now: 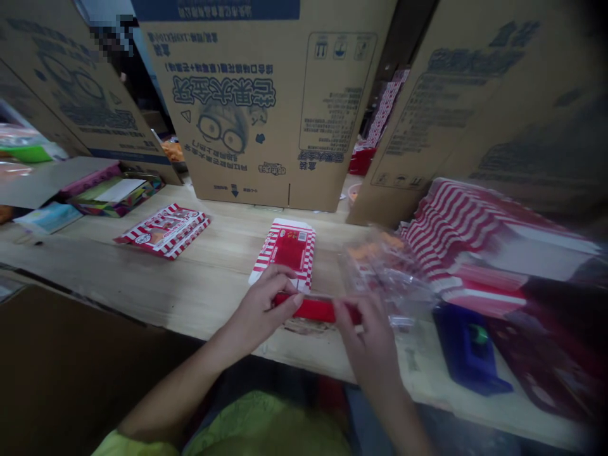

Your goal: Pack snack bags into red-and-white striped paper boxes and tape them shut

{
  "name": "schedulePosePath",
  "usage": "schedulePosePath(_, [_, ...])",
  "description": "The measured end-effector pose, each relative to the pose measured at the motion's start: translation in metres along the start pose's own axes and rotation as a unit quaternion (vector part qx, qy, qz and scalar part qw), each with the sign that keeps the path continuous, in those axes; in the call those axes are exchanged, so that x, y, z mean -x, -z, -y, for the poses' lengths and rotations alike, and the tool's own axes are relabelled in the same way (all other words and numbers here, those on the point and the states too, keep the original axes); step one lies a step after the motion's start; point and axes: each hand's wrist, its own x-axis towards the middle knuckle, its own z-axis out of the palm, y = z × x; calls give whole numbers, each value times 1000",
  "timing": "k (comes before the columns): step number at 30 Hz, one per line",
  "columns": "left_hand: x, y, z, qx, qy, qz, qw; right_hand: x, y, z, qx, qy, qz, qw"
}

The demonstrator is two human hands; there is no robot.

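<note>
My left hand grips the left end of a narrow red piece of packaging, with the thumb along its near side. At its other end, the fingers of my right hand are pinched on it, slightly blurred. What the red piece belongs to cannot be made out. Just beyond my left hand lies a flat red-and-white striped carton, with a printed red panel and white flaps. To the right of my right hand sit clear plastic bags with orange contents, blurred.
Large cardboard boxes stand along the back. A striped packet lies at left, near a colourful open box. Stacked striped cartons fill the right, with a blue tape dispenser-like object in front. The wooden table ends near my body.
</note>
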Motion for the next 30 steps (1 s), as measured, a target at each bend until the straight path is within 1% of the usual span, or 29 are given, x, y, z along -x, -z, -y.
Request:
schedulePosePath(1, [-1,2,1,10,7,7,1000,0,0,0,-15,-22,-12,1000])
schedulePosePath(3, [-2,7,3,45,35,39,998,-1,0,0,-61,-80,-29,995])
schedulePosePath(5, [-4,9,5,95,72,73,990,-2,-1,0,-119,-135,-31,983])
schedulePosePath(6, [-5,9,6,121,87,79,986,-3,-3,0,-147,-152,-26,977])
schedulePosePath(7, [-6,8,8,146,97,72,982,-4,-4,-1,-172,-163,-20,971])
schedulePosePath(9, [-9,3,10,197,109,32,974,-5,-8,-1,-205,-172,-33,963])
schedulePosePath(11, [-10,-4,12,248,124,-9,961,-6,-13,-2,-221,-173,-53,958])
schedulePosePath(13, [-10,-11,13,289,144,-34,946,-7,-17,-4,-231,-178,-59,955])
schedulePosePath(16, [-7,-17,11,323,160,-56,931,-9,-21,-6,-260,-188,-55,946])
schedulePosePath(20, [-5,-23,9,368,166,-70,912,-8,-21,-10,-298,-188,-56,934])
schedulePosePath(23, [-4,-30,12,384,162,-105,903,-6,-22,-10,-307,-185,-56,932])
schedulePosePath(25, [-2,-34,15,378,145,-132,905,-6,-23,-10,-314,-187,-57,929])
schedulePosePath(27, [-2,-34,18,351,126,-139,918,-6,-24,-9,-333,-202,-58,919])
schedulePosePath(28, [-2,-32,20,321,113,-135,931,-7,-24,-9,-343,-212,-59,913])
schedulePosePath(30, [-3,-26,21,228,70,-118,964,-7,-25,-9,-348,-227,-58,908])
